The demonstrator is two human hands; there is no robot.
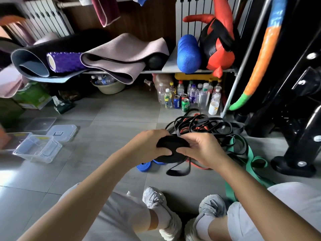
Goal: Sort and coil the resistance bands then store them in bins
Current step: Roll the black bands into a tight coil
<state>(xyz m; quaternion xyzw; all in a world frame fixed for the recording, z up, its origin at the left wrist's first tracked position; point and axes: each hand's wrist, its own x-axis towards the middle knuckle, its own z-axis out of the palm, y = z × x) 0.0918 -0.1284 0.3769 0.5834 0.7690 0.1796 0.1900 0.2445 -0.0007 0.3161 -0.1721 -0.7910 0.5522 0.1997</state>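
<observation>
Coiling step: your left hand (151, 146) and right hand (199, 150) both curl their fingers round the black band (172, 145), held as a flat coil above the floor (104, 136) at centre, its loose tail (177, 171) hanging down on the near side. To wind well, pinch the coil's centre firmly, feed the tail in flat and snug without twist, and draw it free of the tangled pile (205, 126) lying far right. Once tight, it likely belongs in the clear bins (40, 156) standing well apart on the left, past the blue coils (143, 166) just below your hands.
</observation>
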